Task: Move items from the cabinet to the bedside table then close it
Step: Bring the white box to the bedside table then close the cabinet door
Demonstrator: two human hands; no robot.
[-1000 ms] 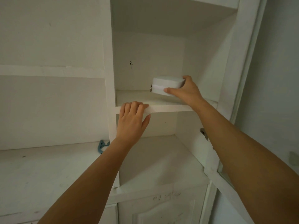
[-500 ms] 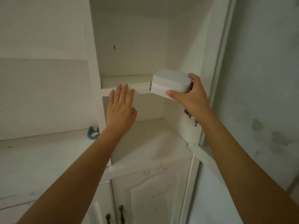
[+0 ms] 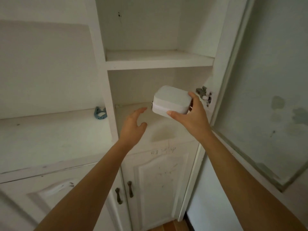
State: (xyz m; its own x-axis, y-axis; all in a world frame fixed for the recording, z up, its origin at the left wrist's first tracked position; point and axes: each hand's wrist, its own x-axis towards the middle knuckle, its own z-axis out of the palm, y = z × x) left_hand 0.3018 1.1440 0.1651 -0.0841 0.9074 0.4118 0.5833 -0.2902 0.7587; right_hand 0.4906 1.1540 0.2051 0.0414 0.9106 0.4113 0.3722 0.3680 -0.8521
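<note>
Fingers of the right hand (image 3: 191, 117) curled round a white box (image 3: 171, 103), thumb under its front edge, holding it in the air in front of the cabinet's (image 3: 160, 60) lower open compartment. Fingers of the left hand (image 3: 133, 124) were loosely spread and held nothing, just left of the box without touching it. On the ledge at left lay a blue clip (image 3: 100, 113). At right the cabinet door (image 3: 266, 114) stood open.

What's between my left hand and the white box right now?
Nothing: in the head view only a bare gap of shelf separates the left hand from the box.
</note>
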